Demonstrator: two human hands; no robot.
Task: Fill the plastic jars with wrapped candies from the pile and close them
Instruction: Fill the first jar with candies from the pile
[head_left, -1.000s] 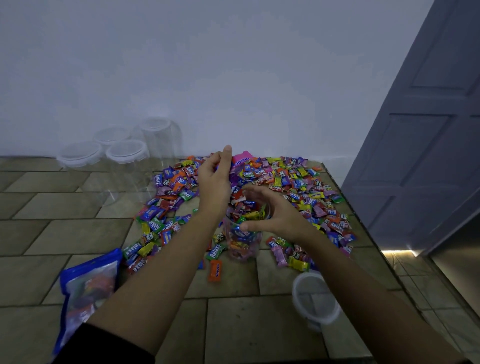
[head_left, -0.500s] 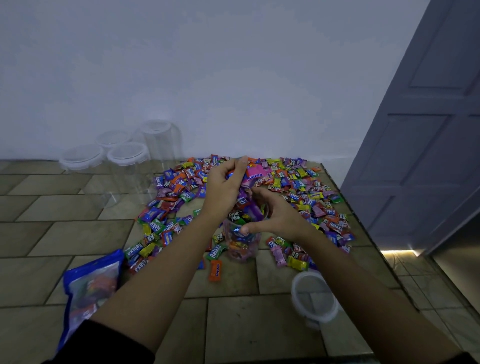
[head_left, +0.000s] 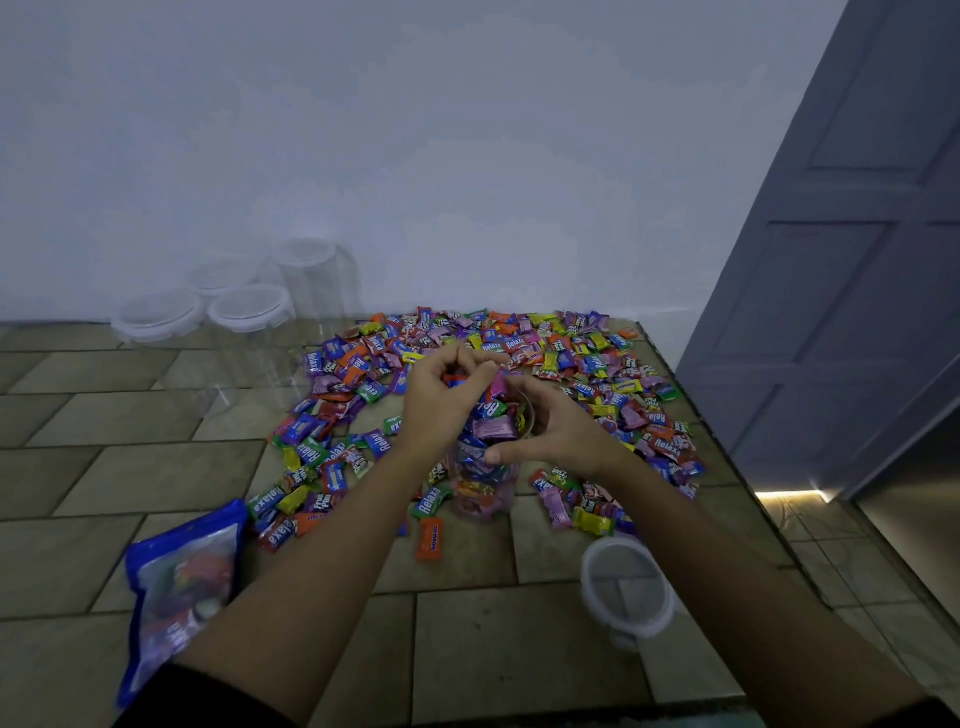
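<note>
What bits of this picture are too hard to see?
Head view:
- Mouth of the jar: mostly covered by the left hand and right hand.
- The candies in the left hand: fingers hide the count.
- The blue bag: blurred, label unreadable.

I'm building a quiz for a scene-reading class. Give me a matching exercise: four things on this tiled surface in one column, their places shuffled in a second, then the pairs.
Things:
1. blue bag
2. loose lid
3. empty jars
4. open jar

Places:
A. back left, by the wall
B. gripped by the right hand, with the left hand holding candies over its mouth
C. front left
D. front right, beside the right forearm

Pairs: 1-C; 2-D; 3-A; 4-B
</note>
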